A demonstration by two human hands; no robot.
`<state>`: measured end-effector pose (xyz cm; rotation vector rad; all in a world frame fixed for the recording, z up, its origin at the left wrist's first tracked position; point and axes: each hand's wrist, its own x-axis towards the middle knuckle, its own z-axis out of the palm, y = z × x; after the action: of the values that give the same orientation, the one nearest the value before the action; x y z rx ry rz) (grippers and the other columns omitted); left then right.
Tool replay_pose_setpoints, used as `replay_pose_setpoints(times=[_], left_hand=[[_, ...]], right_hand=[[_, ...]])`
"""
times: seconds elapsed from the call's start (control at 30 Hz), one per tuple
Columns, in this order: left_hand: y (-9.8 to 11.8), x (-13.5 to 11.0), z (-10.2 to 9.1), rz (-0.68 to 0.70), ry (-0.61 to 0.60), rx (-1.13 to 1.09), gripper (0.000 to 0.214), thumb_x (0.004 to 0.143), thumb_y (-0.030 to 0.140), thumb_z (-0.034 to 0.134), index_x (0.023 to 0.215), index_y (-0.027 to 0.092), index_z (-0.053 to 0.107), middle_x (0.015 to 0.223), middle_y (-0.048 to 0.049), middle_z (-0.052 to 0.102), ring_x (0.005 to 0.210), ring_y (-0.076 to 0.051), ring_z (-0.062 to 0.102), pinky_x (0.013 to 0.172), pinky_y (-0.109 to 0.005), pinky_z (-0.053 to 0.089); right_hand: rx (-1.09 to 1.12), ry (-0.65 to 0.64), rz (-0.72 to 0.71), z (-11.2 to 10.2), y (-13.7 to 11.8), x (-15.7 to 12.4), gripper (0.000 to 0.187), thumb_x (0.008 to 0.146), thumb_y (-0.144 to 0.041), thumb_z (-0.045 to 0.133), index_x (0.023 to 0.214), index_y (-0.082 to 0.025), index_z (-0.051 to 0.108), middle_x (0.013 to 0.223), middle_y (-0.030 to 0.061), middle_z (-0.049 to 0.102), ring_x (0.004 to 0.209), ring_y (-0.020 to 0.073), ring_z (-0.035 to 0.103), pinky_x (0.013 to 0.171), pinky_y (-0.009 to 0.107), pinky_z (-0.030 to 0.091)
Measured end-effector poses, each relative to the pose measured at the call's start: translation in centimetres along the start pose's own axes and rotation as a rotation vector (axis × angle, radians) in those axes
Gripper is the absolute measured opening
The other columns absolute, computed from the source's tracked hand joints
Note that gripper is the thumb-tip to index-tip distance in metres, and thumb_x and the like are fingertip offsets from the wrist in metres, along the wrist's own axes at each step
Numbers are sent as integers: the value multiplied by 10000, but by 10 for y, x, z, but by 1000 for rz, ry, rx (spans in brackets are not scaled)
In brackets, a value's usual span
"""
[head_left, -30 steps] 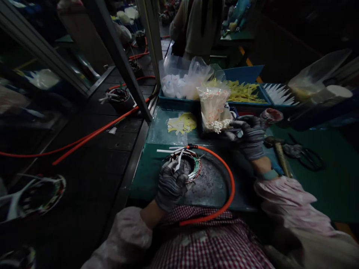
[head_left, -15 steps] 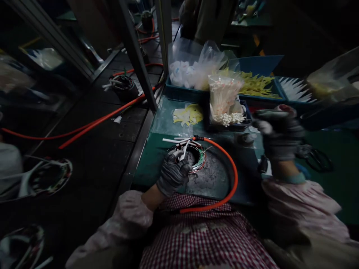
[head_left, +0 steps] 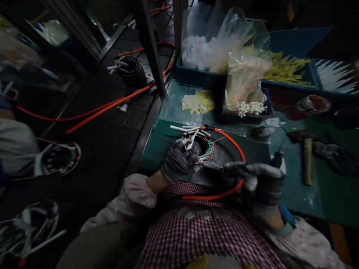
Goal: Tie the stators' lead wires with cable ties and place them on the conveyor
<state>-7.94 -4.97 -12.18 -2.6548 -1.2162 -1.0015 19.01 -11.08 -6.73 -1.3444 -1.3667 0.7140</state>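
A round motor stator (head_left: pixel 204 146) with coloured windings and white sleeved leads lies on a dark round pad (head_left: pixel 224 155) at the near edge of the green bench. My left hand (head_left: pixel 179 163), in a grey glove, is curled over the stator's near-left rim. My right hand (head_left: pixel 259 185), also gloved, hovers just right of the stator with fingers pinched on a thin white tie pointing at it. An orange cable (head_left: pixel 235 149) loops from the stator round the pad to my apron.
Behind the stator stand a bag of white cable ties (head_left: pixel 243 84), blue bins with yellow strips (head_left: pixel 283 65) and white strips (head_left: pixel 335 76), and yellow-white scraps (head_left: pixel 198 102). A hammer (head_left: pixel 307 157) and scissors lie at right. More stators (head_left: pixel 57 158) sit on the dark conveyor at left.
My right hand left the bag of ties at the back and came down beside the stator, now pinching a thin tie. My left hand stayed on the stator. The view tilted down.
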Motion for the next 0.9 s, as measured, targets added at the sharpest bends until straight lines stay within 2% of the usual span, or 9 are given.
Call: replay_pose_setpoints(times=[0.13,0.27,0.33,0.4,0.5,0.57,0.7,0.8,0.9], left_hand=[[-1,1,1,35,-13,-22,277,961,500,695,1076,253,750,1132,-68,774,1232,-329,639,1127,-530,491],[-4,1,-2,55,-58,-45,296,935,480,739,1120,251,766,1204,-79,797,1305,-340,629,1158,-532,484],[-6,3,-7,62,-91,-66,295,922,476,767,1113,252,777,1219,-67,812,1325,-344,633,1167,-529,498],[-7,6,-10,61,-75,-93,253,919,453,785,1080,257,793,1200,-42,827,1298,-332,660,1149,-507,535],[-10,9,-10,60,34,-123,218,930,449,807,1047,266,815,1127,-19,842,1234,-317,698,1082,-482,595],[-12,8,-8,54,23,-141,225,930,462,811,1033,262,827,1107,-27,842,1250,-328,699,1086,-503,601],[-15,3,-3,33,-92,-178,247,927,471,799,1058,264,831,1143,-37,837,1330,-354,670,1163,-561,562],[-16,2,-2,65,-37,-205,227,947,447,784,1092,275,819,1149,-35,836,1328,-344,662,1167,-560,551],[-15,4,-3,86,41,-186,247,959,475,767,1076,262,812,1161,-59,825,1299,-338,659,1120,-545,568]], right_hand=[[62,-236,-83,-13,-5,-28,187,1004,-259,701,1072,-399,804,975,6,877,705,283,818,539,414,659],[-47,-433,-162,7,-1,-24,181,983,-326,742,1128,-375,840,1037,20,878,808,284,837,647,401,697],[-170,-428,-189,26,6,-9,141,990,-406,755,1081,-347,845,969,41,868,755,268,815,636,377,674],[-260,-371,-207,44,11,11,196,981,-485,768,1041,-314,842,893,60,849,715,269,790,621,376,646],[-315,-351,-193,60,11,39,314,982,-508,765,1181,-273,831,982,93,857,820,298,805,709,408,645],[-320,-414,-166,64,7,52,309,1008,-469,735,1215,-260,832,1013,97,861,855,296,807,760,421,638],[-65,-498,-26,68,-1,67,255,1018,-457,708,1061,-252,853,941,54,859,821,248,794,776,386,640],[141,-541,118,65,0,72,293,1051,-492,673,1096,-267,855,978,33,863,823,216,791,772,353,651],[183,-612,123,59,4,72,243,983,-478,775,1096,-280,860,986,26,860,840,220,795,784,359,660]])
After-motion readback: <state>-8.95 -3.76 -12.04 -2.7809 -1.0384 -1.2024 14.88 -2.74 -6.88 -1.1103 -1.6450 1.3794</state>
